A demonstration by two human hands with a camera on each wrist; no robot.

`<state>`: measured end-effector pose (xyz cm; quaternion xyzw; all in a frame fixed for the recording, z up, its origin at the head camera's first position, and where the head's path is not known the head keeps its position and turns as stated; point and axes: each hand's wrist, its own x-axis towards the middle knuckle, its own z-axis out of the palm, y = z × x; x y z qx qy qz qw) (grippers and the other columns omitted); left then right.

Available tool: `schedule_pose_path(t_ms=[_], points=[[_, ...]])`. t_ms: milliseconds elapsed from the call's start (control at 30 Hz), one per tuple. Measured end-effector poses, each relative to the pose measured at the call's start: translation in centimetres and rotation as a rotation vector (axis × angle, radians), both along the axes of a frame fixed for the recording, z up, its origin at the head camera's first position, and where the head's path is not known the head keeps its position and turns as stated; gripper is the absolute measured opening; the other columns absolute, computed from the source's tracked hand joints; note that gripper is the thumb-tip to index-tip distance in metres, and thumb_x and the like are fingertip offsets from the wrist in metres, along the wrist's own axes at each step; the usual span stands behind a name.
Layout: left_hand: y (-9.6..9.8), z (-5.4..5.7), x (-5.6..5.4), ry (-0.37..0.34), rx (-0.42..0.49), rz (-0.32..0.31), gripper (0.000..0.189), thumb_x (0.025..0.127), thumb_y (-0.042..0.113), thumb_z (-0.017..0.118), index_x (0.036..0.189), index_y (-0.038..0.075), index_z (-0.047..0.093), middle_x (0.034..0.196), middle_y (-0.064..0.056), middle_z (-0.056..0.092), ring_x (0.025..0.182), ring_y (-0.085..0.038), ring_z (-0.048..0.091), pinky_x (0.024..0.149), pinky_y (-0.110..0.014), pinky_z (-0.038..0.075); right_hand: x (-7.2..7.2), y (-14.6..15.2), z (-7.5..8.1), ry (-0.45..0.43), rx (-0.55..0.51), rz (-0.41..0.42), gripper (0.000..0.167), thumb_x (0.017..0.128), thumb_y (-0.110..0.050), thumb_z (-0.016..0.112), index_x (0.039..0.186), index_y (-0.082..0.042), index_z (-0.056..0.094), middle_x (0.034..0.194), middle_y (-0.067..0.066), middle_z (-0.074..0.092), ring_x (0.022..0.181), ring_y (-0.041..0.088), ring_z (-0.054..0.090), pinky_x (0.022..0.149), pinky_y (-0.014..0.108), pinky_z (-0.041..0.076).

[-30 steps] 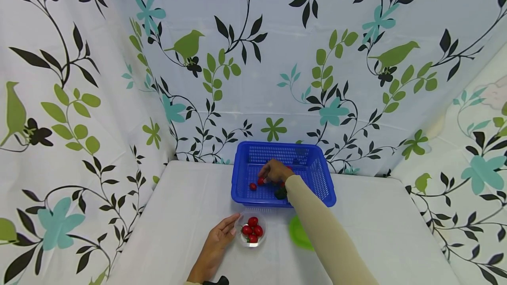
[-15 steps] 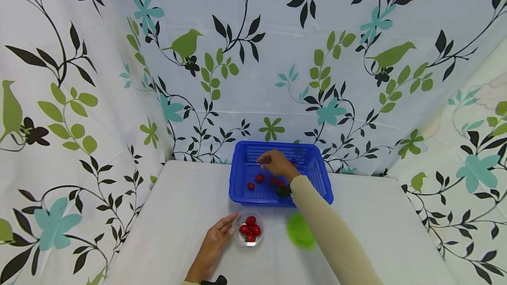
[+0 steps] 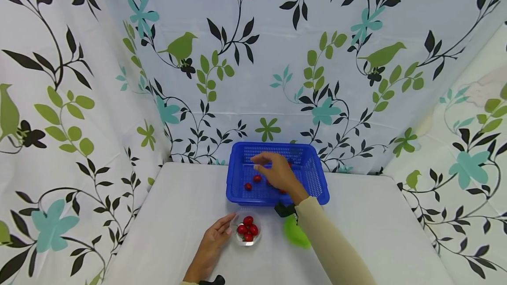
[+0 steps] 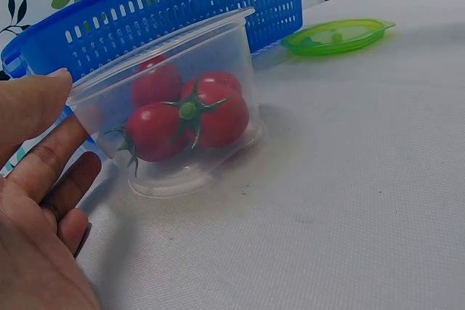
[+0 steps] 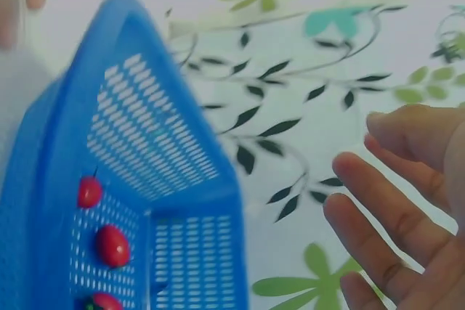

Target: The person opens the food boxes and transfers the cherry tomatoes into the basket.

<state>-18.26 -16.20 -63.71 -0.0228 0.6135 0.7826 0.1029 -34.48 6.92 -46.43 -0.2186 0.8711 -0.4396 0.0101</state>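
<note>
My left hand point(image 3: 213, 242) holds a clear plastic container point(image 4: 196, 45) by its rim, the thumb on the rim and fingers along the side. Several red cherry tomatoes point(image 4: 218, 117) with green stems lie in it, and it leans slightly in the left wrist view. My right hand point(image 3: 277, 173) is over the blue basket point(image 3: 234, 166), fingers apart and nothing between them. Below it, more cherry tomatoes point(image 5: 112, 245) are scattered on the basket floor; in the head view the hand hides some of them.
A bright green lid point(image 4: 338, 38) lies on the white cloth-covered table point(image 3: 166, 214), right of the container and partly under the right sleeve point(image 3: 332, 241) in the head view. A patterned curtain point(image 3: 253, 78) hangs right behind the basket.
My right hand has let go of a cherry tomato on the basket's left side and lifted, its fingers spreading. The left hand stays at the container.
</note>
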Motion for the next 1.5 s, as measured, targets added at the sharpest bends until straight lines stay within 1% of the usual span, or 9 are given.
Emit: schedule_pose_path(t_ms=[233, 400, 633, 767, 933, 1233, 1267, 1400, 1500], points=[[-0.3, 0.0, 0.0, 0.001, -0.007, 0.026, 0.053, 0.108, 0.015, 0.062, 0.158, 0.007, 0.048, 0.167, -0.011, 0.046, 0.161, -0.031, 0.027, 0.106, -0.006, 0.040, 5.1, 0.3, 0.5, 0.077, -0.140, -0.064, 0.024, 0.102, -0.024, 0.074, 0.126, -0.025, 0.075, 0.123, -0.005, 0.077, 0.113, 0.017, 0.070, 0.104, 0.049, 0.058], [-0.4, 0.2, 0.0, -0.007, -0.010, 0.031, 0.052, 0.108, 0.014, 0.061, 0.158, 0.008, 0.048, 0.167, -0.010, 0.047, 0.162, -0.030, 0.028, 0.106, -0.005, 0.040, 8.3, 0.0, -1.0, 0.113, -0.193, -0.102, 0.031, 0.101, -0.022, 0.075, 0.132, -0.023, 0.073, 0.127, -0.007, 0.077, 0.113, 0.019, 0.072, 0.104, 0.050, 0.058], [-0.3, 0.4, -0.1, -0.018, -0.018, 0.032, 0.052, 0.108, 0.018, 0.062, 0.158, 0.011, 0.049, 0.166, -0.008, 0.048, 0.162, -0.029, 0.029, 0.106, -0.006, 0.039, 11.7, -1.0, -3.7, 0.105, -0.191, -0.187, 0.035, 0.097, -0.022, 0.079, 0.131, -0.030, 0.073, 0.125, -0.016, 0.074, 0.109, 0.010, 0.071, 0.102, 0.044, 0.059], [-0.3, 0.4, 0.0, -0.011, -0.016, 0.033, 0.052, 0.108, 0.017, 0.062, 0.158, 0.011, 0.049, 0.167, -0.009, 0.047, 0.163, -0.031, 0.028, 0.106, -0.006, 0.039, 12.6, -1.5, -5.4, 0.076, -0.182, -0.181, 0.037, 0.097, -0.020, 0.079, 0.132, -0.030, 0.072, 0.127, -0.015, 0.073, 0.113, 0.012, 0.071, 0.103, 0.041, 0.059], [-0.3, 0.4, 0.0, -0.004, 0.003, 0.031, 0.052, 0.109, 0.014, 0.061, 0.159, 0.008, 0.047, 0.167, -0.011, 0.046, 0.162, -0.031, 0.027, 0.105, -0.005, 0.040, 13.1, -2.1, -7.5, 0.026, -0.185, -0.162, 0.034, 0.098, -0.017, 0.076, 0.131, -0.023, 0.072, 0.129, -0.009, 0.074, 0.117, 0.021, 0.072, 0.106, 0.050, 0.057], [0.0, 0.4, 0.1, -0.004, 0.003, 0.033, 0.051, 0.109, 0.014, 0.060, 0.158, 0.008, 0.048, 0.166, -0.010, 0.047, 0.162, -0.030, 0.028, 0.110, -0.008, 0.040, 13.6, -3.0, -9.7, -0.092, -0.149, -0.181, 0.034, 0.098, -0.015, 0.075, 0.132, -0.017, 0.071, 0.131, 0.001, 0.074, 0.120, 0.030, 0.072, 0.105, 0.056, 0.057], [0.0, 0.5, 0.2, -0.006, -0.003, 0.033, 0.051, 0.109, 0.015, 0.060, 0.158, 0.009, 0.048, 0.166, -0.010, 0.047, 0.162, -0.030, 0.029, 0.114, -0.013, 0.039, 13.6, -3.0, -9.9, -0.095, -0.141, -0.182, 0.034, 0.098, -0.015, 0.076, 0.132, -0.017, 0.071, 0.132, 0.001, 0.074, 0.119, 0.030, 0.072, 0.105, 0.055, 0.057], [0.1, 0.6, 0.2, -0.007, -0.012, 0.028, 0.051, 0.109, 0.016, 0.061, 0.158, 0.010, 0.049, 0.166, -0.009, 0.048, 0.162, -0.030, 0.030, 0.115, -0.014, 0.039, 13.6, -3.3, -10.6, -0.086, -0.118, -0.183, 0.036, 0.097, -0.014, 0.077, 0.132, -0.015, 0.071, 0.132, 0.003, 0.073, 0.118, 0.030, 0.073, 0.103, 0.052, 0.059], [0.2, 0.6, 0.2, -0.006, -0.006, 0.026, 0.051, 0.108, 0.015, 0.061, 0.158, 0.010, 0.049, 0.166, -0.010, 0.047, 0.162, -0.031, 0.030, 0.106, -0.007, 0.040, 13.7, -3.5, -10.9, -0.049, -0.078, -0.191, 0.035, 0.096, -0.013, 0.078, 0.131, -0.014, 0.072, 0.130, 0.005, 0.074, 0.116, 0.030, 0.074, 0.100, 0.051, 0.060]])
